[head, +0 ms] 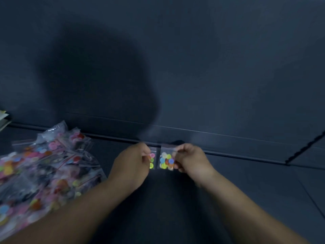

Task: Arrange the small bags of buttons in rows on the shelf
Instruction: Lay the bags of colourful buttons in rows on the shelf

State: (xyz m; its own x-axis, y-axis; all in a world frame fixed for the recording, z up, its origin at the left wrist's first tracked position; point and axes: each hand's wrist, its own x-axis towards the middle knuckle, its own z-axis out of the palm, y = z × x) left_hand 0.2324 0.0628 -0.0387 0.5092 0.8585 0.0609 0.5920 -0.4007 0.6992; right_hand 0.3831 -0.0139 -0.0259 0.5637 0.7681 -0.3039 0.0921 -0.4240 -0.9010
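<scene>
dark shelf (246,191); left hand (131,166) and right hand (191,161) apparently pinch adjacent bags (166,161)

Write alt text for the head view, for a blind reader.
The left hand and right hand each pinch a small clear bag of coloured buttons, left bag beside right bag, near the back of a dark shelf. A heap of button bags lies to the left.

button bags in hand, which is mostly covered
The left bag, pinched by the left hand: only a strip shows. The right bag, in the right hand, is mostly visible.
</scene>
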